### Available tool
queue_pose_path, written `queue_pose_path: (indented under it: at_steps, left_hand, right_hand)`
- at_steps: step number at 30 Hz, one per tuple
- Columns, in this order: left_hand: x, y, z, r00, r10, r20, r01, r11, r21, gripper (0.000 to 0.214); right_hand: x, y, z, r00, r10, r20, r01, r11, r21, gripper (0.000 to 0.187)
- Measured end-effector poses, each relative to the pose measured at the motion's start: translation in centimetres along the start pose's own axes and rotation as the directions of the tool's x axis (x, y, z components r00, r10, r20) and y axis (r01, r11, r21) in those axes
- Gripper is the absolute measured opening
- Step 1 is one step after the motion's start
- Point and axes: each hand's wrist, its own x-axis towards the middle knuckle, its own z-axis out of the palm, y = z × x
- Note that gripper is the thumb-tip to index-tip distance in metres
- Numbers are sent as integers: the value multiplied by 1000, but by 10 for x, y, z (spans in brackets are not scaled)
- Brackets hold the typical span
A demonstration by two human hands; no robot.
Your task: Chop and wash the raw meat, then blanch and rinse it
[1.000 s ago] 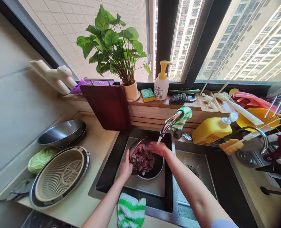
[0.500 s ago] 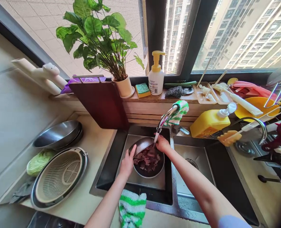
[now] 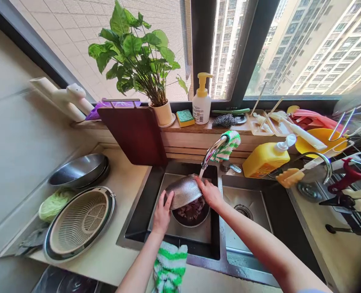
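Tilted over the left sink basin, a perforated metal colander is held at its two sides. My left hand is closed on its left rim, and my right hand grips its right side. Beneath it, dark reddish-brown pieces of food lie in a round dark bowl, partly covered by the colander. Water runs from the faucet beside my right hand. A green-and-white striped cloth is wrapped about the faucet's bend.
Right of the hands is a second basin. A dark red cutting board leans behind the sink. A cream strainer basket and pans stand on the left counter, a yellow bottle at the back right. A striped towel hangs in front.
The colander has tipped further, so its perforated outside now faces me and covers more of the food. My right hand has moved down and onto its side.
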Motion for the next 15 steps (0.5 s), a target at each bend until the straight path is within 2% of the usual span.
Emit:
queue_pose_path:
  at_steps: [3, 5, 7, 9, 12, 14, 15]
  left_hand:
    - [-1, -4, -2, 1000, 11, 22, -9, 997, -78, 78]
    - [0, -4, -6, 998, 0, 56, 8, 989, -150, 77]
    - [3, -4, -11, 995, 3, 102, 24, 966, -259, 75]
    - [10, -5, -19, 984, 55, 170, 20, 912, -409, 73]
    - [35, -5, -37, 976, 83, 203, 57, 796, -603, 65]
    - [61, 5, -49, 983, 0, 182, 117, 766, -632, 53]
    - [77, 15, -52, 983, -42, 178, 145, 770, -621, 48]
  right_hand:
    - [-11, -6, -5, 997, 22, 67, -21, 1000, -14, 66]
    - [-19, -7, -9, 997, 38, 72, -37, 999, -15, 67]
    - [-27, -6, -12, 995, 86, 56, -86, 996, -17, 68]
    - [-35, -4, -15, 984, 165, 62, -165, 986, -7, 69]
    - [-47, -6, -14, 964, 260, 55, -264, 959, 104, 72]
    - [-54, -13, -8, 947, 320, 27, -315, 910, 270, 76]
    - [-57, -18, -2, 929, 369, 25, -350, 858, 376, 78]
